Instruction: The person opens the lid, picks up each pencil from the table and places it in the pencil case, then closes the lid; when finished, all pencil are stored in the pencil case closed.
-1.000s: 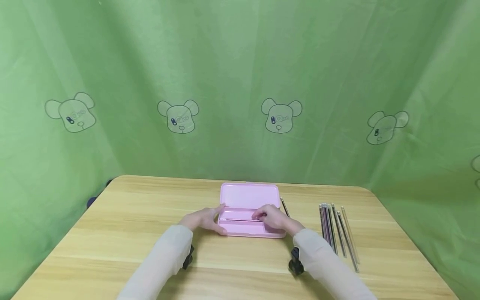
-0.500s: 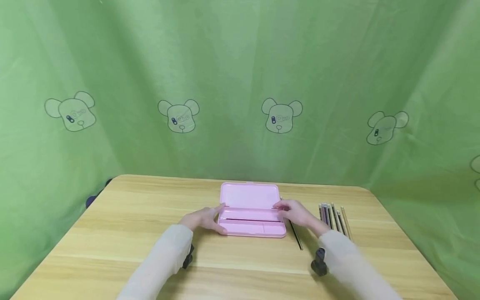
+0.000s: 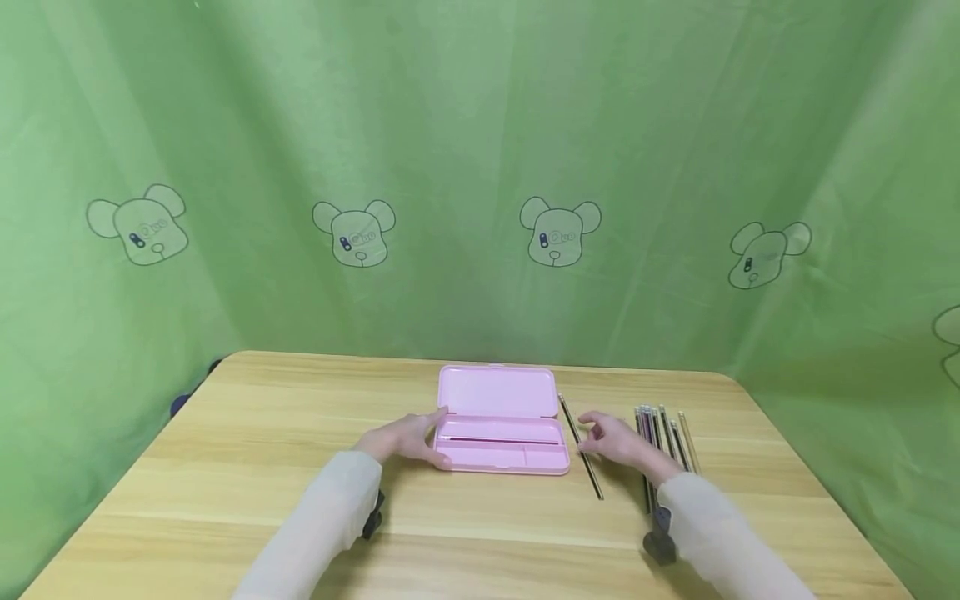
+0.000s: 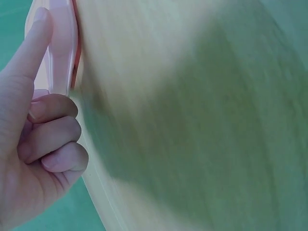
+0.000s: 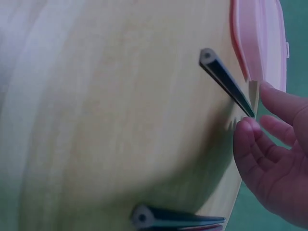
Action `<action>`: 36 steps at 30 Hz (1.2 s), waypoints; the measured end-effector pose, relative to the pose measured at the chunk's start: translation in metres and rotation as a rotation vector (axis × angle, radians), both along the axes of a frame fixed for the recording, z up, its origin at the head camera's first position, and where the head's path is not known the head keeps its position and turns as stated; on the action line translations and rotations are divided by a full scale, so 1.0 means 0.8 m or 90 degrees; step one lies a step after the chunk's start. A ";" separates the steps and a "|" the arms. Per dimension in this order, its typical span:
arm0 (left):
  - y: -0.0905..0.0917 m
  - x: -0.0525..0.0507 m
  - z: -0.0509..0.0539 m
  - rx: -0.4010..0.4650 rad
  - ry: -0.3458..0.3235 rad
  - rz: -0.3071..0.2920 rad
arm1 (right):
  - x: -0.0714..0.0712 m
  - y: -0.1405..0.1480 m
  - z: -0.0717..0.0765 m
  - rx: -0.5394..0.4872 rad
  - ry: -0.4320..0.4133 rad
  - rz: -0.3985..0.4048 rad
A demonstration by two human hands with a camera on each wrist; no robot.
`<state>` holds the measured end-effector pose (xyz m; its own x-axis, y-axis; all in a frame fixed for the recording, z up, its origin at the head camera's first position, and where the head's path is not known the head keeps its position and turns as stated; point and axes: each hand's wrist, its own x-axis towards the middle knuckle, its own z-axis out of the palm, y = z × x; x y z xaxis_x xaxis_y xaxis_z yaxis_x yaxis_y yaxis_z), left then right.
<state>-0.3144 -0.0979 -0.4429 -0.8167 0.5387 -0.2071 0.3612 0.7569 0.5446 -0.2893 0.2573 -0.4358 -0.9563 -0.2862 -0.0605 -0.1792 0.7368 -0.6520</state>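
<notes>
A pink pencil case (image 3: 498,429) lies with its lid raised on the wooden table. A thin dark strip, perhaps a pencil, runs lengthwise inside it. My left hand (image 3: 408,436) holds the case's left end between thumb and fingers; in the left wrist view the thumb (image 4: 31,48) lies along the rim. To the right of the case, a dark pencil (image 3: 588,471) lies slanted. Just beside that pencil is my right hand (image 3: 615,439), fingers loosely bent with a gap from the thumb and nothing held. Its fingertips are close to the pencil; contact cannot be told.
Several more pencils (image 3: 662,425) lie in a loose bundle farther right, partly hidden behind the right forearm. The wooden table (image 3: 225,483) has a green curtain (image 3: 450,317) behind it and at its sides. A dark camera sits on each wrist.
My right hand has left the inside of the pencil case and moved right to beside the slanted pencil. The left hand stays at the case's left end.
</notes>
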 end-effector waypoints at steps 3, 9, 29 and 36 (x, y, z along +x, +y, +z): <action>-0.001 0.000 -0.001 0.005 0.003 0.001 | 0.000 -0.004 -0.004 0.002 -0.010 -0.008; -0.003 0.000 -0.001 -0.005 0.011 0.003 | 0.000 -0.011 -0.006 0.001 -0.020 -0.024; -0.005 0.000 -0.001 0.023 0.019 -0.020 | 0.005 -0.003 0.008 0.075 -0.032 -0.058; -0.006 0.000 -0.003 0.023 0.018 -0.018 | -0.004 0.000 0.025 0.053 0.052 -0.023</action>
